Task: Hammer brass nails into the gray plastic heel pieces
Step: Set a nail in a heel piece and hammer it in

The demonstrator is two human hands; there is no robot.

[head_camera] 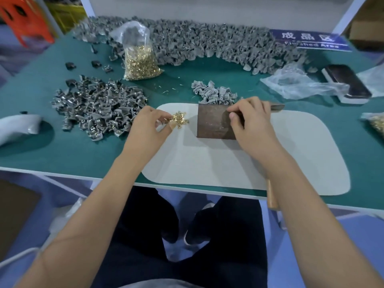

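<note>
Hundreds of unnailed gray heel pieces (187, 44) heaped across the worktop's (62, 150) far edge; nailed pile (97, 107) at left, far smaller. Most left undone, seemingly. Right hand (251, 123) clenched around the hammer (277, 106) over the metal block (214, 124). Left hand (148, 126) pinching at loose brass nails (179, 118) on the mat (301, 152).

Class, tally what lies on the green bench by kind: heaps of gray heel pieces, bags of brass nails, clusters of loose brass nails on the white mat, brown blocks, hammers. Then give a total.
Heaps of gray heel pieces: 3
Bags of brass nails: 2
Clusters of loose brass nails: 1
Brown blocks: 1
Hammers: 1
Total: 8
</note>
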